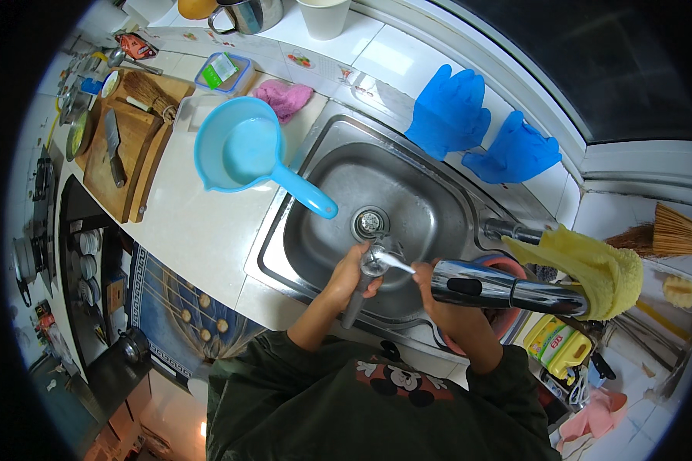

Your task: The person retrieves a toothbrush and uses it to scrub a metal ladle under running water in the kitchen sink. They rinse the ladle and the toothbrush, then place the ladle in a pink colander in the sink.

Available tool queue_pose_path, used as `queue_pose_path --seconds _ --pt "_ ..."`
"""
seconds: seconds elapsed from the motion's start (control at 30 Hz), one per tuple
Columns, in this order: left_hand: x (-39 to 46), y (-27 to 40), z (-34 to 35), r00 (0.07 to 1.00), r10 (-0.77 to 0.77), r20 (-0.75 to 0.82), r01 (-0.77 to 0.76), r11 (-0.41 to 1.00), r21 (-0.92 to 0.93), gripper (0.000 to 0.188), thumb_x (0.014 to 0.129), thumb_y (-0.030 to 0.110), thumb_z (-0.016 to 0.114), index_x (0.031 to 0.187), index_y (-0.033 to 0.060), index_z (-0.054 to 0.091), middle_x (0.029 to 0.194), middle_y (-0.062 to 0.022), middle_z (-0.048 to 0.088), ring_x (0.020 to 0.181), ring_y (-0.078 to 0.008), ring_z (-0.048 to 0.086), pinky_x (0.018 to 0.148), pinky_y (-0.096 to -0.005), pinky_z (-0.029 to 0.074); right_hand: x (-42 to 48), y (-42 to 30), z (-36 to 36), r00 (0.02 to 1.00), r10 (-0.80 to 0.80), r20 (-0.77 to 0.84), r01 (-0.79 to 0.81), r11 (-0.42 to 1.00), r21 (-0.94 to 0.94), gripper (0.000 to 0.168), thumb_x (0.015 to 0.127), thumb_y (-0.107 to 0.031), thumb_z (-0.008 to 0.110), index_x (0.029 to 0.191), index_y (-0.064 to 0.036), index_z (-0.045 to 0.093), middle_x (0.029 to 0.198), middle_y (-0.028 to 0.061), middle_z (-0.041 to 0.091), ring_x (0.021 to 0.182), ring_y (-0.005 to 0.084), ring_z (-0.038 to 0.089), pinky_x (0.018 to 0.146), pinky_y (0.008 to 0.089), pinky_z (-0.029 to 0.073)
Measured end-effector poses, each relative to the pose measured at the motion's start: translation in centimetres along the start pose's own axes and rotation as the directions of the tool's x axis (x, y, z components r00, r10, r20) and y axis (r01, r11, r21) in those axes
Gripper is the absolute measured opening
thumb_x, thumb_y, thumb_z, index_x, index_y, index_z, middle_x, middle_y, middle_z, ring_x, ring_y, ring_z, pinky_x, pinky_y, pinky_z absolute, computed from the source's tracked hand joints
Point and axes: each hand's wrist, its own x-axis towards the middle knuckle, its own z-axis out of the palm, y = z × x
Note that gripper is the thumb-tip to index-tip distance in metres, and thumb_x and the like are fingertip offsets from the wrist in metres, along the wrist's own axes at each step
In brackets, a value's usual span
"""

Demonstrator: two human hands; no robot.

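Observation:
Over the steel sink (pixel 346 167), my left hand (pixel 349 276) is closed around the grey handle (pixel 354 302) of a tool with a round, shiny head (pixel 373 260). Clear water seems to splash beside that head, near the drain (pixel 370 222). My right hand (pixel 429 282), partly hidden under the chrome faucet (pixel 473 285), pinches the narrow end of a slim white tool (pixel 397 263). Its wider tip meets the round head; its exact kind cannot be told. A light-blue plastic dipper (pixel 239 144) stands on the counter, its handle reaching over the sink's left rim.
Blue rubber gloves (pixel 450 112) lie on the tiled ledge. A yellow cloth (pixel 588 271) drapes over the faucet, with a red basin (pixel 510 322) below. At left, a kitchen knife (pixel 114 150) rests on a wooden cutting board (pixel 104 184). A pink cloth (pixel 282 98) lies behind the dipper.

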Motion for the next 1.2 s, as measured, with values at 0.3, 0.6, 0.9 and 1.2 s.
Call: queue_pose_path --seconds 0.3,0.6,0.9,1.2 --pt "-0.7 1.1 0.9 0.994 0.086 0.062 -0.085 0.996 -0.026 0.052 0.094 0.038 0.026 0.106 -0.003 0.055 0.051 -0.0044 0.047 0.038 -0.0092 0.038 0.035 -0.0222 0.03 -0.6 -0.9 0.1 0.989 0.12 0.091 -0.132 0.981 0.143 0.023 0.087 -0.015 0.055 0.107 -0.005 0.059 0.086 0.0107 0.059 0.078 0.026 0.057 0.069 0.0354 0.045" --pt "-0.2 0.3 0.5 0.981 0.177 0.078 -0.167 0.979 -0.121 0.052 0.094 0.039 0.025 0.116 0.0001 0.052 0.049 -0.0043 0.044 0.036 -0.0099 0.037 0.035 -0.0228 0.03 -0.2 -2.7 0.2 0.967 0.243 0.074 -0.253 0.95 0.183 0.015 0.087 -0.015 0.053 0.095 -0.004 0.059 0.073 0.0116 0.055 0.067 0.028 0.054 0.061 0.0382 0.042" --pt "1.3 -2.8 1.6 0.914 0.312 -0.261 -0.381 0.882 -0.279 0.051 0.093 0.042 0.024 0.104 0.0022 0.054 0.059 -0.007 0.05 0.042 -0.0164 0.046 0.04 -0.0274 0.039 0.2 -4.2 1.9 0.939 0.332 0.093 -0.335 0.942 0.025 0.011 0.087 -0.01 0.052 0.094 -0.002 0.054 0.08 0.0169 0.058 0.071 0.0349 0.058 0.062 0.0413 0.043" --pt "1.9 -2.9 1.9 0.86 0.474 -0.188 -0.51 0.807 -0.298 0.037 0.094 0.035 0.044 0.12 0.0088 0.047 0.098 -0.0046 0.053 0.083 -0.0139 0.054 0.075 -0.0278 0.045 0.4 -3.6 2.9 0.933 0.359 0.037 -0.357 0.901 0.246 0.012 0.089 -0.014 0.046 0.087 -0.004 0.053 0.071 0.0161 0.049 0.069 0.0331 0.051 0.062 0.042 0.038"
